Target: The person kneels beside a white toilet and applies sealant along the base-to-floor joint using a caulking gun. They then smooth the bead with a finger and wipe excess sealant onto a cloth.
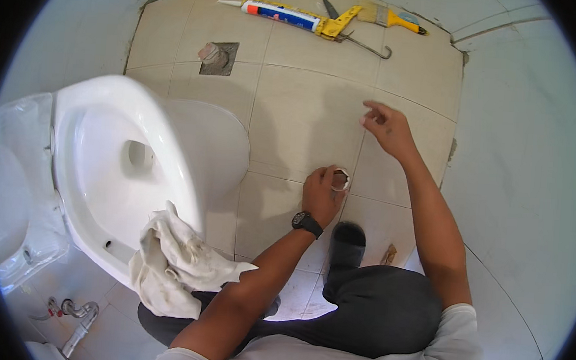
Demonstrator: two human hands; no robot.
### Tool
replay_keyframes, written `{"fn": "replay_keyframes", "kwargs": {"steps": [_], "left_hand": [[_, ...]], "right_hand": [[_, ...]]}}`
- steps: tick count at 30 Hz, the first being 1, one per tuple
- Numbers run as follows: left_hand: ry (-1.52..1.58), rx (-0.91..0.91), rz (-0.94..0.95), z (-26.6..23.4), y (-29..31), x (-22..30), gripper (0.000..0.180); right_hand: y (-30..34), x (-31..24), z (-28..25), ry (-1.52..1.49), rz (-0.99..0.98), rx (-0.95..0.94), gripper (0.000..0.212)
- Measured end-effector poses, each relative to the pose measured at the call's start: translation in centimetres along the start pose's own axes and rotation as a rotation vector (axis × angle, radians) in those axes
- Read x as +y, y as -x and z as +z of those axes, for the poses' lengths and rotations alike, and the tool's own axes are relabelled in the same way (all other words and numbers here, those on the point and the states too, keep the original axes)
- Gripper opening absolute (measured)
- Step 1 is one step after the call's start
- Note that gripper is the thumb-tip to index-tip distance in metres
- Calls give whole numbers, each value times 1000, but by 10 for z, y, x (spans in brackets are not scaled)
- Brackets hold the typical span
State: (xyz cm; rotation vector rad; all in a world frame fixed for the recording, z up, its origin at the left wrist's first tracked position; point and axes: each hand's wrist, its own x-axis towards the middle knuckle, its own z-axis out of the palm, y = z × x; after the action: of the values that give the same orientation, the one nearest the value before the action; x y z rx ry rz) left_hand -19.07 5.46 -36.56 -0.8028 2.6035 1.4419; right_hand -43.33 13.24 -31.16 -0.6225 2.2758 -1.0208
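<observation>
My left hand (321,190), with a black watch on the wrist, is low over the tiled floor in front of me. Its fingers curl round a small white ring-shaped thing (341,180) that resembles a roll of tape; the fingers cover part of it. Farther off and to the right, my right hand (387,129) is raised over the floor. Its thumb and forefinger point left with a gap between them, the other fingers are bent, and I see nothing in it.
A white toilet (191,174) stands at left, a crumpled cloth (174,259) draped on its rim. A square floor hole (227,59) holds a pipe stub. Along the far wall lie a yellow caulking gun (327,28) with its tube and a paintbrush (393,19).
</observation>
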Motion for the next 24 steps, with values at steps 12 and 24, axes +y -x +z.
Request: {"fn": "replay_keyframes", "kwargs": {"steps": [12, 24], "left_hand": [[-35, 52, 61, -50, 49, -12, 79], [-144, -221, -424, -139, 137, -48, 28]], "right_hand": [[-58, -44, 59, 140, -268, -156, 38], [-58, -35, 110, -165, -125, -139, 33]]}}
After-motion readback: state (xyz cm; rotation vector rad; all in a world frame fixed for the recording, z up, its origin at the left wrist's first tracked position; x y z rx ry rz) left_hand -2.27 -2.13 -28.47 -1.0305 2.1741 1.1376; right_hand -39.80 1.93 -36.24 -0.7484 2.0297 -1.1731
